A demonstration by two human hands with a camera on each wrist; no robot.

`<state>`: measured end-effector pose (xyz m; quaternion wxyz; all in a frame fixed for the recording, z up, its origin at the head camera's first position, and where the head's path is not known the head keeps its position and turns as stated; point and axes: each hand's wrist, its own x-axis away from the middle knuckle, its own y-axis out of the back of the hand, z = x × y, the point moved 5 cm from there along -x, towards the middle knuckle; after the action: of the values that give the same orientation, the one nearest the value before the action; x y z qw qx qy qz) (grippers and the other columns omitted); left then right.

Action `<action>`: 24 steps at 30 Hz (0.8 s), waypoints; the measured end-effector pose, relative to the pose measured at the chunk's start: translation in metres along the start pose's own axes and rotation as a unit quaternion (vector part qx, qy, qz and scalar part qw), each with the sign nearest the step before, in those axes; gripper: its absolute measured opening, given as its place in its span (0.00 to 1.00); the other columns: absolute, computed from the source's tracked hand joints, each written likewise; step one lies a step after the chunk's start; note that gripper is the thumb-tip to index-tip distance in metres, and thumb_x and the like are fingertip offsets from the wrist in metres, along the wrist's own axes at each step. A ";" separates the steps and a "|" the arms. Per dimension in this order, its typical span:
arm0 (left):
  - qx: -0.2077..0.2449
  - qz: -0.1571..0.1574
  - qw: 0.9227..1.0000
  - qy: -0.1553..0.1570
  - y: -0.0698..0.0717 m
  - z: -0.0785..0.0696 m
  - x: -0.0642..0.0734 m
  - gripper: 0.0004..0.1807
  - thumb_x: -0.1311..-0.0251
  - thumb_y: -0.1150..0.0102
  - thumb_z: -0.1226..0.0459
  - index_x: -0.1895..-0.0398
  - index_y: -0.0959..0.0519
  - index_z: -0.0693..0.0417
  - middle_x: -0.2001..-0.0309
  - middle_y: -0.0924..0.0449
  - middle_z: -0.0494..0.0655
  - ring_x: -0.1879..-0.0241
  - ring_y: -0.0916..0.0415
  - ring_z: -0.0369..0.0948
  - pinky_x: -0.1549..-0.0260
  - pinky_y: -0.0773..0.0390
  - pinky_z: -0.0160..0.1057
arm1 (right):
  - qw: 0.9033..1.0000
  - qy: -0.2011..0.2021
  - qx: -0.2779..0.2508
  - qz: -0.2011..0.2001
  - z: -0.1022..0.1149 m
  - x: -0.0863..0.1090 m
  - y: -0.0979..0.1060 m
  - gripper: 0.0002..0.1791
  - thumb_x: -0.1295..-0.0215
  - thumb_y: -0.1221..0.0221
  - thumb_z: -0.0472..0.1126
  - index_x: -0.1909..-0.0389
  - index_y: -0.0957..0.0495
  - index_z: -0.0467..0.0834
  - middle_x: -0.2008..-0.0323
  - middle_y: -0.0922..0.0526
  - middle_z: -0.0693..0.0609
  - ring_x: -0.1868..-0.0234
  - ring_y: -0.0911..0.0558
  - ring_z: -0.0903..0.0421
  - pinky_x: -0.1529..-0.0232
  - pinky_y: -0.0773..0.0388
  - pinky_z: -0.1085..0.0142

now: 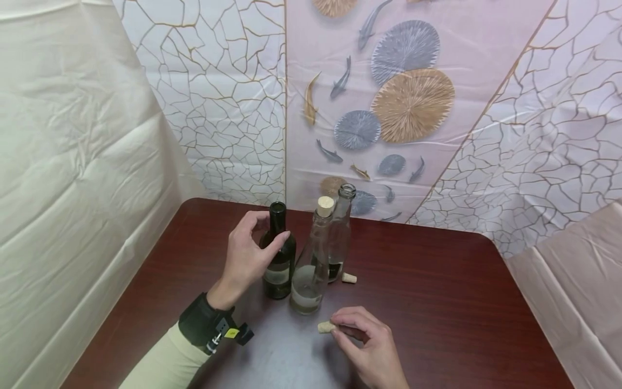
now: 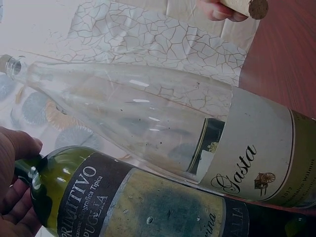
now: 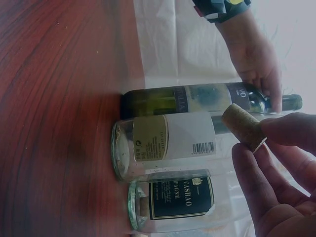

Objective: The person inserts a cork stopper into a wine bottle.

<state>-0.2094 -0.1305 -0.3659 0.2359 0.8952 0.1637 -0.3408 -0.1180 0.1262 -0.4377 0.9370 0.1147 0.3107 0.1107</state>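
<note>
A dark green wine bottle (image 1: 279, 275) stands upright on the table with an uncorked mouth. My left hand (image 1: 245, 251) grips it around the neck and shoulder, thumb on the near side. Between the thumb and fingertips of my right hand (image 1: 369, 343) I pinch a tapered cork (image 3: 243, 126), held in front of the bottles. Right beside the green bottle is a clear bottle (image 1: 306, 292) with a pale label and a cork (image 1: 325, 206) in its mouth. Behind that one, a second clear bottle (image 1: 344, 229) with a black label has an open mouth.
Another cork (image 1: 349, 277) lies on the dark red-brown table (image 1: 427, 302), to the right of the bottles. Patterned cloth (image 1: 233, 108) hangs along the table's back edge, and plain pale cloth (image 1: 78, 162) covers the left side.
</note>
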 end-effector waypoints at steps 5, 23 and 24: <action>-0.004 -0.004 1.000 -0.005 0.004 -0.008 0.004 0.21 0.51 0.27 0.61 0.54 0.22 0.57 0.60 0.20 0.51 0.61 0.22 0.44 0.62 0.21 0.47 | 1.000 0.000 0.002 -0.001 0.001 0.001 -0.001 0.13 0.47 0.33 0.26 0.60 0.17 0.39 0.60 0.16 0.44 0.57 0.16 0.55 0.60 0.16 0.65; 0.020 0.005 1.000 -0.007 0.026 -0.055 0.018 0.18 0.51 0.29 0.71 0.57 0.23 0.64 0.62 0.21 0.55 0.63 0.23 0.46 0.63 0.21 0.53 | 1.000 -0.011 0.018 0.009 0.005 0.004 -0.009 0.11 0.45 0.33 0.29 0.60 0.16 0.40 0.60 0.16 0.49 0.58 0.15 0.56 0.61 0.16 0.66; 0.019 0.006 1.000 -0.007 0.027 -0.056 0.019 0.18 0.51 0.29 0.71 0.57 0.23 0.64 0.62 0.21 0.54 0.63 0.23 0.46 0.63 0.21 0.53 | 1.000 -0.012 0.019 0.009 0.005 0.004 -0.009 0.11 0.45 0.33 0.29 0.60 0.16 0.41 0.60 0.16 0.50 0.58 0.15 0.56 0.61 0.16 0.66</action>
<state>-0.1537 -0.1206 -0.3344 0.2221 0.8982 0.1503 -0.3482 -0.1107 0.1182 -0.4384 0.9373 0.1368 0.3006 0.1113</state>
